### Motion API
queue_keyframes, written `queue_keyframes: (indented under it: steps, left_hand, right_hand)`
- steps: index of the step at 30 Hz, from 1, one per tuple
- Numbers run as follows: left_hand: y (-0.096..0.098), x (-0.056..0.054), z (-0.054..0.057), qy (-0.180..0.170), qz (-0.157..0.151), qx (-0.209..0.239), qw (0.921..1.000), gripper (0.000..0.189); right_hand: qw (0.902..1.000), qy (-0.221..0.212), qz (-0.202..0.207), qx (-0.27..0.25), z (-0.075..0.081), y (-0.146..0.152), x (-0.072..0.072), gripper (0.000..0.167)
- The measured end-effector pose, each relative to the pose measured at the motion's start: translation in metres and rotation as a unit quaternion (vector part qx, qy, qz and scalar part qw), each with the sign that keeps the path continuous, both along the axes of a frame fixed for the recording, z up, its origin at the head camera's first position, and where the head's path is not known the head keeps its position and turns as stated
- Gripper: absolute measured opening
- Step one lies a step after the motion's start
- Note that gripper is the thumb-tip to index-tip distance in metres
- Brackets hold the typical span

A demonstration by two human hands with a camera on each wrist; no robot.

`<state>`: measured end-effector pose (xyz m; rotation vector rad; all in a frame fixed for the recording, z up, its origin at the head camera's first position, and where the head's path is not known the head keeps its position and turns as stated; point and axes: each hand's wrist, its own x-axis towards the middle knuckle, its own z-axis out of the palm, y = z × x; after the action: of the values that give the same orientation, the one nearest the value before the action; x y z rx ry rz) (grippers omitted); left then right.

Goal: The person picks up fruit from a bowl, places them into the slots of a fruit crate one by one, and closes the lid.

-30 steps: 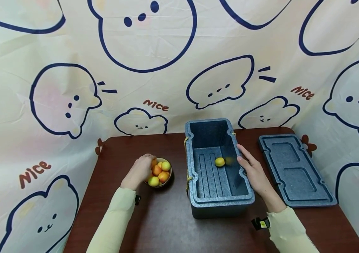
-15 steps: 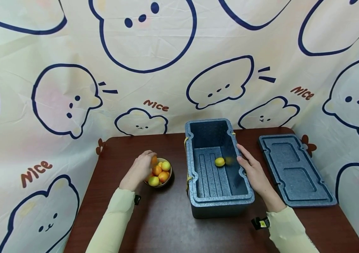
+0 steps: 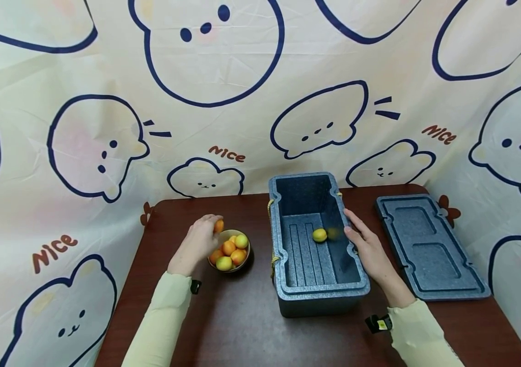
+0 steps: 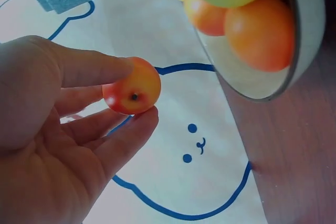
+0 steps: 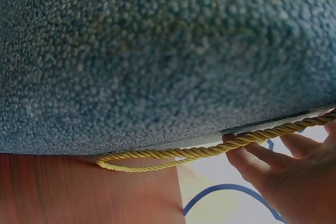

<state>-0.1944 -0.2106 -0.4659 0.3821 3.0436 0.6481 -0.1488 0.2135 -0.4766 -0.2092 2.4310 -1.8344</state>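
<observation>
My left hand [image 3: 194, 243] pinches a small round orange-red fruit [image 4: 132, 86] between thumb and fingertips; a dark stem dot shows on it in the left wrist view. The hand is at the upper left of a round bowl [image 4: 310, 30], with the fruit raised beside its rim. Inside the bowl lie several orange fruits [image 3: 228, 247] and yellow-green fruits [image 3: 224, 263]. My right hand [image 3: 369, 251] rests along the right rim of a blue speckled foam box [image 3: 322, 291], fingers extended. In the right wrist view its fingertips are against the box's yellow rope [image 5: 210, 150]. One yellow fruit [image 3: 319, 235] lies inside the box.
A blue foam lid [image 3: 432, 247] lies flat to the right of the box. All of it stands on a dark brown table [image 3: 237, 321]. Behind hangs a pale cloth [image 3: 242, 127] with cartoon outlines, close to the table's back edge.
My left hand has lifted the orange-red fruit up from the bowl and moved slightly left and away. The right hand has stayed on the box rim.
</observation>
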Motion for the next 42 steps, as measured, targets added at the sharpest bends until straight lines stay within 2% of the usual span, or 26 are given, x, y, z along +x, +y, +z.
queue_keyframes:
  steps: [4,11,24,42]
  left_hand:
    - [0.001,0.0,0.003,0.008,-0.002,0.002,1.0,0.042]
    - [0.003,0.001,0.007,-0.011,0.005,0.007,0.9999,0.044]
    - [0.003,-0.001,0.016,-0.022,0.012,0.011,0.9996,0.045]
    - [0.011,-0.009,0.033,0.03,-0.019,0.022,0.9991,0.043]
  right_hand:
    - [1.0,0.0,0.0,0.001,0.0,0.0,0.0,0.057]
    - [1.0,-0.005,0.001,0.002,0.001,0.0,0.001,0.057]
    - [1.0,-0.002,0.002,0.003,0.001,0.0,0.001,0.057]
    - [1.0,-0.002,0.004,0.001,0.0,0.0,0.001,0.056]
